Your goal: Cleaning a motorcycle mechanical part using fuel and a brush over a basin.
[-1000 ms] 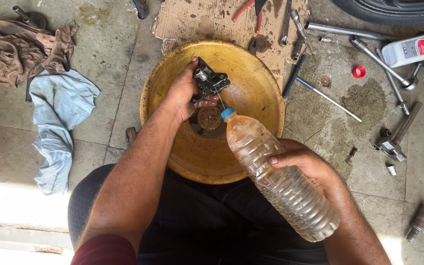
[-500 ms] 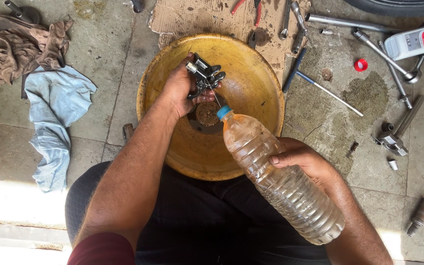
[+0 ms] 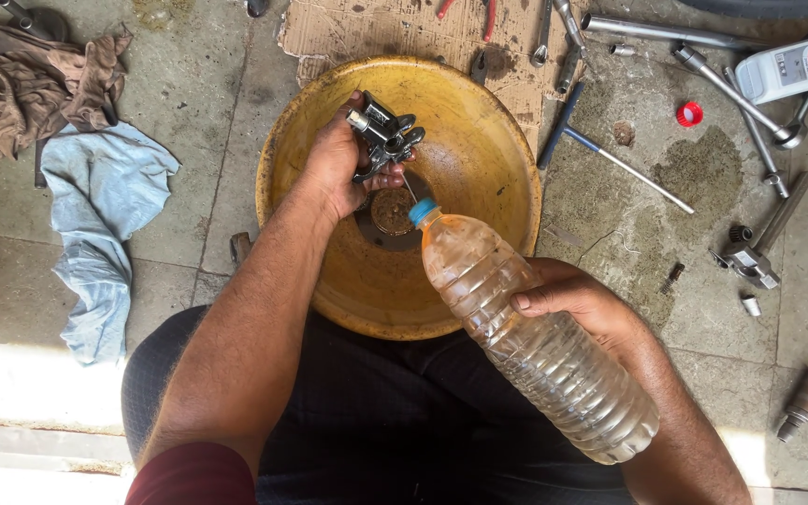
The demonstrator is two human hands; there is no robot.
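Two hands work over a yellow basin point(image 3: 479, 122) on the concrete floor, all of it seen from the head camera. The left hand point(image 3: 334, 164) is closed around a dark metal engine part point(image 3: 385, 138), holding it over the far-left half of the basin, just above a small pool of dirty liquid point(image 3: 393, 213) at the bottom. The right hand point(image 3: 577, 301) wraps its fingers point(image 3: 537, 301) around a clear plastic bottle point(image 3: 535, 337), gripping it at mid-body; the bottle is tilted with its blue cap point(image 3: 422, 210) pointing toward the part, and it holds a pale, slightly brownish liquid.

I cannot tell whether the cap is pierced or loosened. A thin thread seems to run between cap and part, too fine to be sure of.

As I judge it, the main risk is spillage: the bottle's neck sits near the middle of the basin, but a hard squeeze could send liquid past the rim onto the person's dark trousers point(image 3: 376, 421), which lie just near of the basin. The part looks oily, so a wet grip could let it drop and splash. Small pieces could fall from it into the murky pool and be lost.

To the left lie a blue rag point(image 3: 95, 224) and a brown cloth point(image 3: 30, 79); to the right, scattered wrenches point(image 3: 731, 89) and a red cap point(image 3: 689, 114).
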